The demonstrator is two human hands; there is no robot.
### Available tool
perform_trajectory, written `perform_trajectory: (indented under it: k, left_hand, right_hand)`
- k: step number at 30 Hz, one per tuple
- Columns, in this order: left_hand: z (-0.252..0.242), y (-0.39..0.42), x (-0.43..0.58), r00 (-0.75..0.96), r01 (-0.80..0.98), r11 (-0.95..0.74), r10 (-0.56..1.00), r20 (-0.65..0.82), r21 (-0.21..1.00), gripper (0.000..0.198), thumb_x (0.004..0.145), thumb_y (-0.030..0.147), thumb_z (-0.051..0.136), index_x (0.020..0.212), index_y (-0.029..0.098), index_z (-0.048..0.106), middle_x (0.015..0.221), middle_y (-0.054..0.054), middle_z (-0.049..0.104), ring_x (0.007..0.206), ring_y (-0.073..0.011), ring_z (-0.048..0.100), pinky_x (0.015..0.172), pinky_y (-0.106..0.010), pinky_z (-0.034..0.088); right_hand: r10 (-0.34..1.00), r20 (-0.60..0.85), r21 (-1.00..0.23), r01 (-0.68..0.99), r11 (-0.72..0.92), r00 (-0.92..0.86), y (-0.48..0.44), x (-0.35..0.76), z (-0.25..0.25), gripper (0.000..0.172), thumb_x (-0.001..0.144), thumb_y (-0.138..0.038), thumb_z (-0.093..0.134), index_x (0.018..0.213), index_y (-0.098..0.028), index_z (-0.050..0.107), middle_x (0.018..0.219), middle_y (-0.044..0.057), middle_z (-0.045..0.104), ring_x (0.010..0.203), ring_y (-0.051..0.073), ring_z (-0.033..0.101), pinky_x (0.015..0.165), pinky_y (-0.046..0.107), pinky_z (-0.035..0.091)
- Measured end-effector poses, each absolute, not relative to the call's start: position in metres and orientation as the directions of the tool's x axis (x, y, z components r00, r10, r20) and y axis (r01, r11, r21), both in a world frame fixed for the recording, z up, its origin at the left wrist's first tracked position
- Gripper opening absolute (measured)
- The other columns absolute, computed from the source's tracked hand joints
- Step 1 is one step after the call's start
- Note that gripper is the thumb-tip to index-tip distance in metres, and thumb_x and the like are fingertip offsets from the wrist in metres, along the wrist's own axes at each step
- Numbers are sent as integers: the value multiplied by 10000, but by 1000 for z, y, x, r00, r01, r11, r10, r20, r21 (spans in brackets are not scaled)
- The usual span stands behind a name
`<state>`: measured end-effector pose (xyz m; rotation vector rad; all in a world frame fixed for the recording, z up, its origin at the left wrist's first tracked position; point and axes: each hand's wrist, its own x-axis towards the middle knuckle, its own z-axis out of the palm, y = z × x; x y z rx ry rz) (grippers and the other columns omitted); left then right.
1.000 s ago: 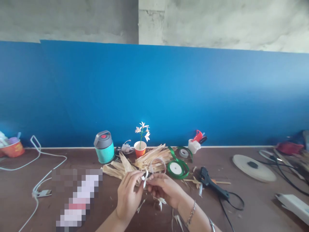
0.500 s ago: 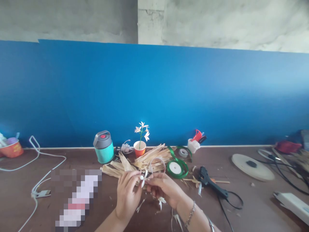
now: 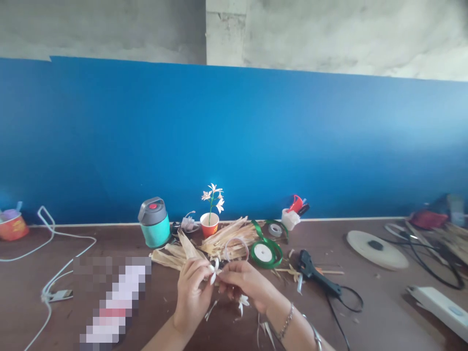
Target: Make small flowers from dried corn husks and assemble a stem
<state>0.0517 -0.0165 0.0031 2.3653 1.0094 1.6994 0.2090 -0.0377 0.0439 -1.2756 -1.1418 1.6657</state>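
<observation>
Between my hands is a small white flower (image 3: 215, 271) with narrow petals. My left hand (image 3: 194, 287) is closed, thumb and fingers pinching the flower from the left. From the right, the closed fingertips of my right hand (image 3: 245, 282) pinch at the flower's edge; exactly what they grip is too small to make out. A second white flower (image 3: 243, 303) lies on the table just below my right hand. Behind the hands are dried corn husks (image 3: 234, 236) and a clear tape ring (image 3: 236, 249). A roll of green ribbon (image 3: 266, 254) lies to their right.
A black glue gun (image 3: 318, 275) with its cord lies right of my hands. Farther back stand a teal jar (image 3: 155, 229), a paper cup (image 3: 209, 225) holding a flower stem, and a white cup (image 3: 290, 219) of tools. White cables (image 3: 54, 263) run along the left.
My right fingertips have moved slightly closer to the flower and left hand. The whole view has shifted a little, so the table things appear slightly farther left.
</observation>
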Motion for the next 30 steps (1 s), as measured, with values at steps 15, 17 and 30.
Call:
perform_trajectory:
  k: [15, 17, 30]
  left_hand:
    - [-3, -11, 56, 161, 359, -752, 633, 758, 552, 112, 814, 172, 562, 732, 198, 635, 773, -46, 668, 754, -189, 616, 680, -298, 505]
    - [-2, -12, 57, 173, 339, -743, 653, 738, 577, 105, 811, 183, 568, 734, 197, 639, 780, -46, 668, 761, -191, 620, 685, -299, 506]
    - [-2, -12, 55, 65, 350, -706, 674, 736, 615, 35, 811, 205, 583, 803, 204, 617, 829, -39, 650, 812, -191, 613, 742, -301, 486]
  right_hand:
    - [970, -220, -970, -87, -228, -101, -36, 213, 50, 283, 644, -414, 686, 692, -151, 594, 607, -8, 594, 469, 64, 443, 430, 193, 255]
    - [969, -234, -966, -96, -242, -84, -36, 213, 49, 291, 627, -414, 699, 646, -156, 566, 579, -19, 574, 459, 62, 433, 426, 196, 238]
    - [939, -329, -883, -321, -342, -94, -33, 209, 41, 290, 530, -355, 762, 588, -149, 566, 520, -40, 538, 437, 52, 428, 420, 193, 204]
